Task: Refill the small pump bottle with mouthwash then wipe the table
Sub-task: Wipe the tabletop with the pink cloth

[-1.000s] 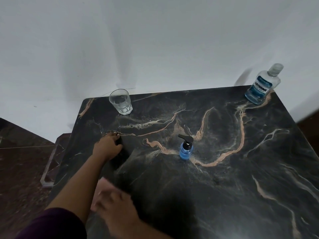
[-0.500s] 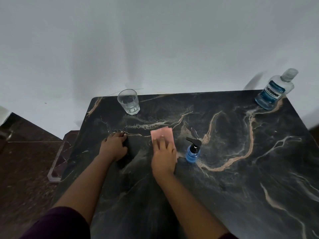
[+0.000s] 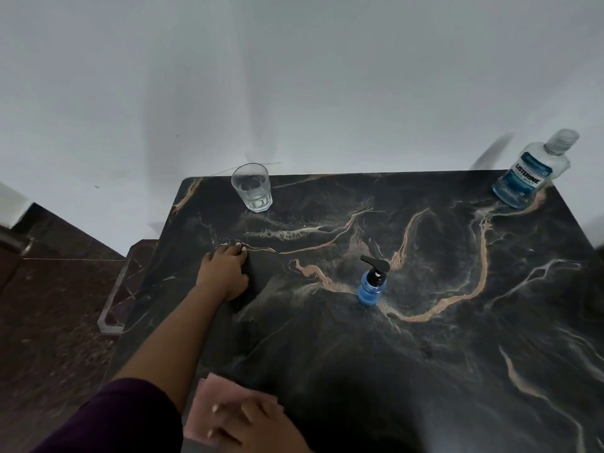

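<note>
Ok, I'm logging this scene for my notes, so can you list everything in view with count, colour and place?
pump bottle: one, blue with black pump, standing mid-table.
Listerine mouthwash bottle: one, clear with blue liquid, far right corner of the table.
drinking glass: one, clear, far left edge of the table.
cloth: one, pink, near edge of the table.
table: one, black marble with tan veins.
wall: white, behind the table.
floor: dark reddish stone, to the left.
sleeve: dark purple, bottom left.
left hand: resting on the table, left of the pump bottle.
right hand: fingers flat, pressing on the cloth.
</note>
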Demonstrator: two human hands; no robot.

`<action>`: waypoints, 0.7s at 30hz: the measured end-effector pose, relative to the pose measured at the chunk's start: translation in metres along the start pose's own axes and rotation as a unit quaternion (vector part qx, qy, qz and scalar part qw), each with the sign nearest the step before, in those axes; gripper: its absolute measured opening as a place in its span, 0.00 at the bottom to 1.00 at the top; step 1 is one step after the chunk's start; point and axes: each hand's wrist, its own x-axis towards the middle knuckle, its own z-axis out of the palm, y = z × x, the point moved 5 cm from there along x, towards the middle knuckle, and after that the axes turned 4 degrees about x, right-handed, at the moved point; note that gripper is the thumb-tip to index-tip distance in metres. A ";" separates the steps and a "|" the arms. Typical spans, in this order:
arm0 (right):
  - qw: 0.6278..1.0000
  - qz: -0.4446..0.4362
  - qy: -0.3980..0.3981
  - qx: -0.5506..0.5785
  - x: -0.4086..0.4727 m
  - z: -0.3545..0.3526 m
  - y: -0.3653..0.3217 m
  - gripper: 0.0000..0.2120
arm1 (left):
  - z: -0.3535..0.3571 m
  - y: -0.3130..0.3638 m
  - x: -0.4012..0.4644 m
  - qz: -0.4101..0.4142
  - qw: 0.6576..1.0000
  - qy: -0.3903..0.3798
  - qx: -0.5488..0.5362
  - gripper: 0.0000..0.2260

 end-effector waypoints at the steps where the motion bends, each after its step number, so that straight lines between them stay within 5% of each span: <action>1: 0.999 0.027 0.018 0.030 -0.003 -0.011 0.008 0.19 | 0.001 0.000 -0.001 0.001 1.000 0.000 0.001 0.32; 7: 0.989 0.093 0.111 -0.023 0.026 -0.075 0.070 0.28 | 0.001 -0.002 0.001 0.024 0.997 -0.052 -0.046 0.35; 9: 0.991 0.093 0.091 -0.007 0.050 -0.079 0.056 0.27 | -0.005 -0.004 0.001 0.030 0.996 -0.014 -0.088 0.32; 13: 0.997 -0.001 0.065 -0.047 0.077 -0.040 -0.008 0.22 | -0.007 0.001 -0.002 0.057 0.990 0.010 -0.130 0.32; 16: 0.998 0.043 0.019 -0.046 0.067 0.018 -0.038 0.19 | 0.002 0.013 -0.007 0.085 0.991 -0.024 -0.105 0.34; 18: 0.986 0.110 0.110 -0.061 0.047 0.038 -0.038 0.23 | 0.004 0.017 -0.010 0.075 0.990 -0.021 -0.114 0.35; 21: 0.993 0.065 0.093 0.018 0.015 0.023 -0.034 0.35 | 0.010 0.024 -0.015 0.071 0.990 -0.023 -0.116 0.37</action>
